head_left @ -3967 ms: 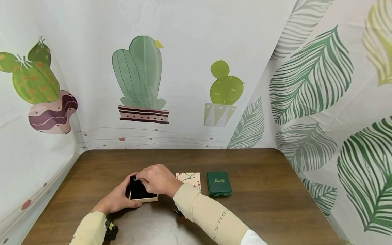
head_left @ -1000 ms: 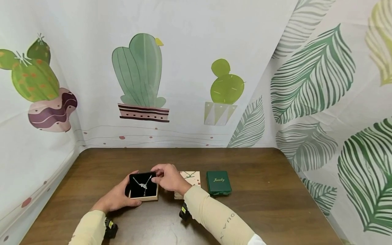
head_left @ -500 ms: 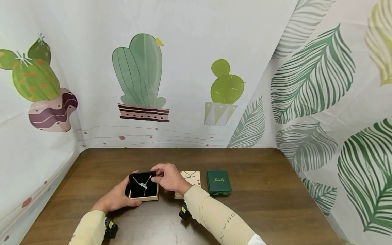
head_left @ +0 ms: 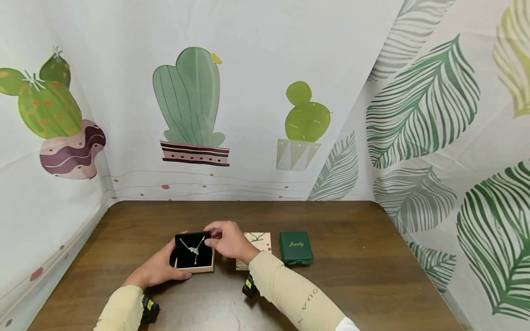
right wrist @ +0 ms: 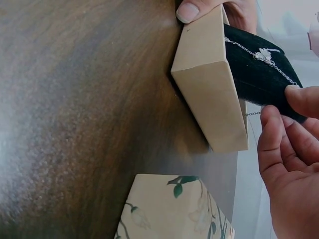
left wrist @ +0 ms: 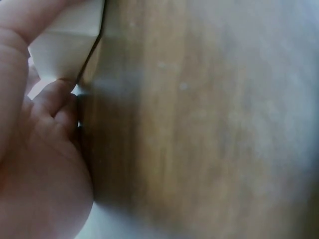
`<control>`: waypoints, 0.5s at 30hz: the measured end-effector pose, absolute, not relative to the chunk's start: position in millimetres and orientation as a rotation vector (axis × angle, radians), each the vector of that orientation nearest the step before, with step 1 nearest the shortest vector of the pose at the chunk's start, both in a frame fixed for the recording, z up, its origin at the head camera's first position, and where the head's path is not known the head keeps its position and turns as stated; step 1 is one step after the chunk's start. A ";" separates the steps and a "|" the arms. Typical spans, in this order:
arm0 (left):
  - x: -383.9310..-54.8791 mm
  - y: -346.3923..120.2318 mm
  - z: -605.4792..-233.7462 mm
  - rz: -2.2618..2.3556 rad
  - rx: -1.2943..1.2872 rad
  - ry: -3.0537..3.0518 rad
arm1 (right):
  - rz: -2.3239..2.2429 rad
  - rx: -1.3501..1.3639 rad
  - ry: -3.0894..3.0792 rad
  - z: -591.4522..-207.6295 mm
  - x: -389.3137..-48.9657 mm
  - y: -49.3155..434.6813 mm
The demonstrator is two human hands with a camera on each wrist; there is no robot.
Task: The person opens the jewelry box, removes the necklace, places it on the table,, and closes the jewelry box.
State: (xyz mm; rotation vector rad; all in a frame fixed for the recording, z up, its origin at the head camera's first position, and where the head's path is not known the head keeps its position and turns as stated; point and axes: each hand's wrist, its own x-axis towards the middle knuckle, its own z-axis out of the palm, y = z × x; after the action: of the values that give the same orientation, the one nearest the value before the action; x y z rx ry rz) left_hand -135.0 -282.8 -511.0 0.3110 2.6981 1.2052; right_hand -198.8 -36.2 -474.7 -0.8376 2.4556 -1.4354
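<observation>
On the table stands a cream jewelry box (right wrist: 209, 99), its black velvet pad (right wrist: 249, 72) raised and tilted partly out of it. A silver necklace (head_left: 193, 250) lies in a V across the pad, with its pendant in the middle. My left hand (head_left: 155, 269) grips the box from its left side, thumb along the near edge. With thumb and fingers my right hand (head_left: 227, 240) pinches the pad's far right corner, where the chain passes over. Behind the pad, in the right wrist view, a short length of chain (right wrist: 253, 114) shows near those fingers.
A floral-patterned lid (head_left: 265, 238) lies right of the box, partly behind the right wrist. Farther right sits a green jewelry box (head_left: 296, 246), closed. A patterned cloth (head_left: 252, 92) hangs behind the table's far edge.
Since 4 s ago my right hand has moved from the pad's far left corner to its far right corner, and the necklace now lies across the pad. Over the last second nothing has visibly moved.
</observation>
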 end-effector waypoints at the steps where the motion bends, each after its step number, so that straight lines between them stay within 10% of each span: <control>1: -135.0 -282.6 -511.0 1.204 0.312 2.698 | -1.437 -0.838 2.456 -474.7 -198.9 -36.1; 15: -133.5 -279.7 -512.1 1.183 0.340 2.761 | -1.465 -0.821 2.438 -472.7 -200.5 -33.8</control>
State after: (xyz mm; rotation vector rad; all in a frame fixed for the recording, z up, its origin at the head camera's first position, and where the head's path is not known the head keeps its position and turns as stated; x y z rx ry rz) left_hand -133.5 -279.7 -512.1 0.3402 2.7612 1.1834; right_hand -200.5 -33.8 -472.7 -0.8207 2.4382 -1.4652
